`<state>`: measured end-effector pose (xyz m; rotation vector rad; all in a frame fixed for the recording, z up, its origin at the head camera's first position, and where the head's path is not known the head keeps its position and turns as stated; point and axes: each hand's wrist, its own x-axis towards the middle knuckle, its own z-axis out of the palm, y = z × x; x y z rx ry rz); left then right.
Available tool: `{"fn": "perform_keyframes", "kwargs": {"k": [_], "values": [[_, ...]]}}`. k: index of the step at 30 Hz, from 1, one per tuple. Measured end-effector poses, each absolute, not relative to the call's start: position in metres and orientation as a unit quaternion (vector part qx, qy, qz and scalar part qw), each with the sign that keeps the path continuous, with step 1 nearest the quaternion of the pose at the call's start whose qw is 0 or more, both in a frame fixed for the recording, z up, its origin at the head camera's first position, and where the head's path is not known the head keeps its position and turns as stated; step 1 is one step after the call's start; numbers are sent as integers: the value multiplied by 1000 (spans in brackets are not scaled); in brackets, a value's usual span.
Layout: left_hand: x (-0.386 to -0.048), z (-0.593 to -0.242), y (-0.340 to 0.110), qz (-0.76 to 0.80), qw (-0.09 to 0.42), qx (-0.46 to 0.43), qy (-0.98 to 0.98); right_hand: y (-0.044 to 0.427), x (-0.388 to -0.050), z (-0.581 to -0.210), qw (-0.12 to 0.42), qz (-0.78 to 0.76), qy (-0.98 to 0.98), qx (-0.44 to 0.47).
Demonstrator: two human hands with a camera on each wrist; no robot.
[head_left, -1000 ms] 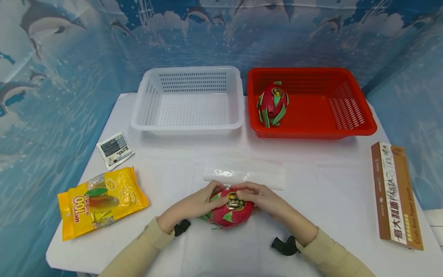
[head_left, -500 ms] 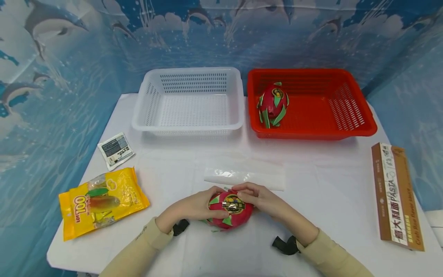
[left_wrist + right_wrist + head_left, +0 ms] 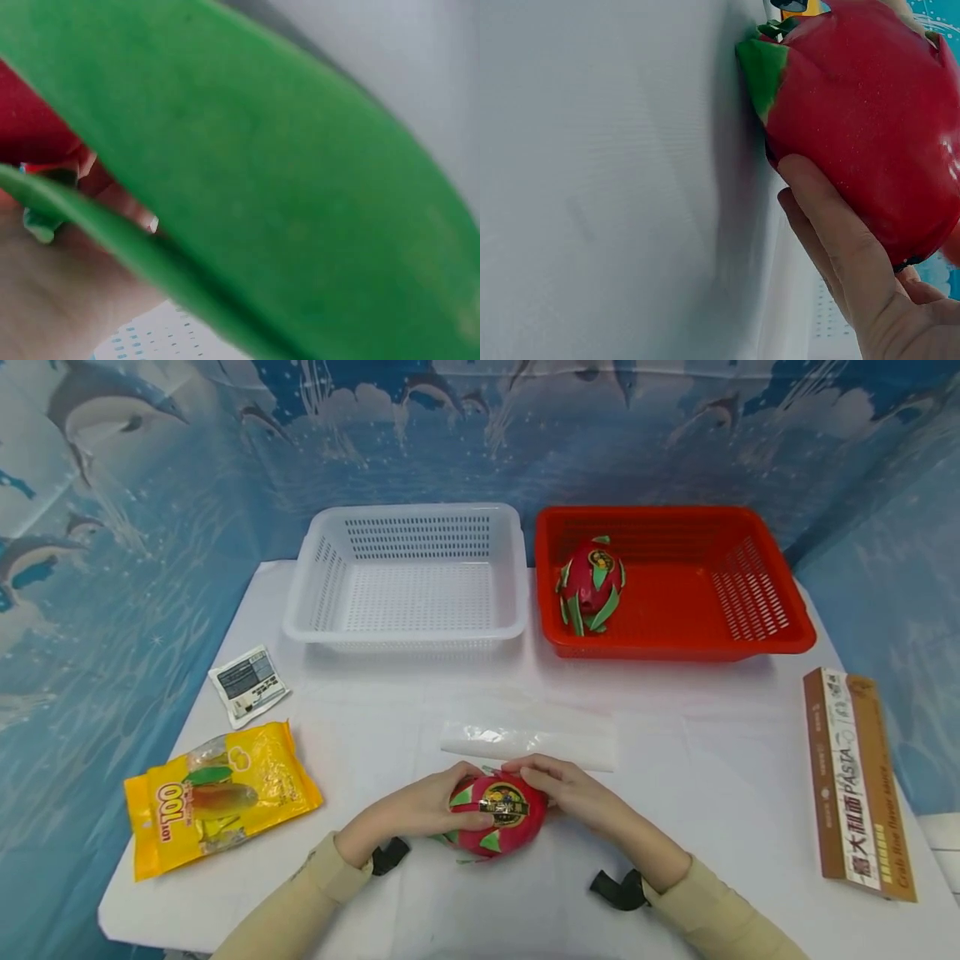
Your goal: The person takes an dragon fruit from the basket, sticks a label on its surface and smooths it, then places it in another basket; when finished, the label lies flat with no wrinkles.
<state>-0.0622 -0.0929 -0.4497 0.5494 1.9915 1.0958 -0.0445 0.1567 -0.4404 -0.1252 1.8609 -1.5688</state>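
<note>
A red dragon fruit (image 3: 517, 837) with green scales and a round black-and-gold sticker (image 3: 504, 803) lies near the front middle of the table. My left hand (image 3: 423, 802) grips its left end, thumb across the front beside the sticker. My right hand (image 3: 573, 792) holds the right end, its fingers curved over the far side. In the left wrist view, large green scales (image 3: 247, 157) block most of the left hand (image 3: 67, 292). The right wrist view shows fingers of the right hand (image 3: 855, 262) lying against the fruit's red skin (image 3: 862, 105).
A clear plastic wrapper (image 3: 528, 742) lies just beyond the fruit. Behind stand a white basket (image 3: 408, 637) and a red basket (image 3: 675, 647) containing another dragon fruit (image 3: 588, 581). At left are a yellow mango packet (image 3: 225, 797) and a small sachet (image 3: 249, 687); a pasta box (image 3: 858, 785) lies right.
The fruit has turned slightly between my hands, so its sticker shows more fully. My left thumb has slid lower, and my right thumb has drawn back from the sticker.
</note>
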Motion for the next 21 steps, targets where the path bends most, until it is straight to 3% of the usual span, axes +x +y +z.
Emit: {"fn": "perform_keyframes", "kwargs": {"k": [21], "values": [[-59,-445,-87,412,330,217,821,135,-45,-424,303,-530,792,-2]]}}
